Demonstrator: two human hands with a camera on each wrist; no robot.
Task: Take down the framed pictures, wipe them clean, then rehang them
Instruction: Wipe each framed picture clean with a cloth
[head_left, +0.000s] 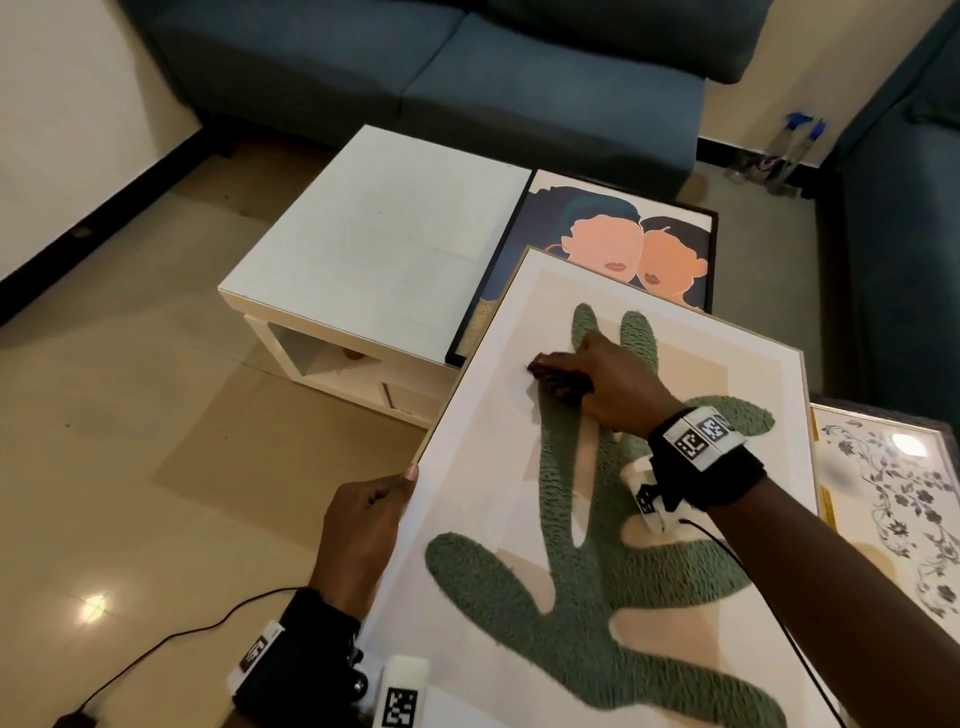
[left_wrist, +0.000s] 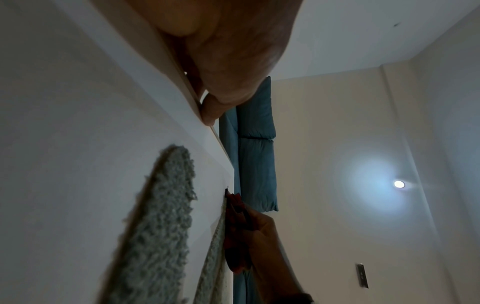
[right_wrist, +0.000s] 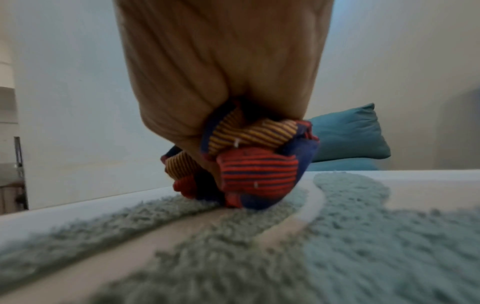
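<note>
Cactus picture (head_left: 613, 519) tilted, centre frame, lower end toward 6 o'clock. Left hand (head_left: 358, 530) clamps its 9 o'clock edge; right hand (head_left: 613, 384) balls striped cloth (right_wrist: 249, 160) against tufted pile near 12 o'clock. Risks: one-sided hold slipping, frame dropping onto portrait picture (head_left: 597, 244) beneath; cloth snagging pile.

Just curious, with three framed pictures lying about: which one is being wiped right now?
The white-framed green plant picture: right hand rubs a striped cloth on it, left hand grips its edge. The others lie untouched.
</note>
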